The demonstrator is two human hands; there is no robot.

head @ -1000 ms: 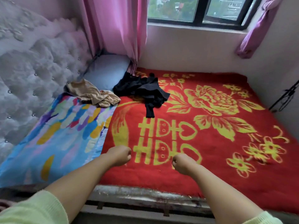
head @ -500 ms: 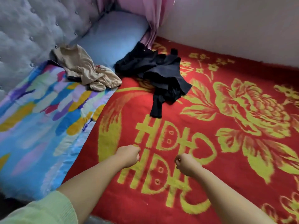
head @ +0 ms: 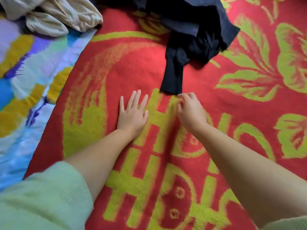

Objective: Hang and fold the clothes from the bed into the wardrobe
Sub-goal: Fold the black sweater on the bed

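Red plush blanket (head: 132,67), patterned with yellow-green flowers and large characters, is spread over most of the bed. At the far left a multicoloured quilt with blue, yellow and white patches (head: 29,83) is laid alongside it, and a crumpled beige garment (head: 54,15) is heaped on the quilt's upper end. The left hand (head: 132,113) is pressed flat on the blanket, palm down, fingers straight and slightly spread, with nothing held. Just right of it, the right hand (head: 191,112) is seen with fingers curled, their tips placed at the cuff end of a black garment's sleeve (head: 174,72) (whether the cloth is actually pinched cannot be told). The rest of the black garment is bunched at the top edge, well beyond both hands.
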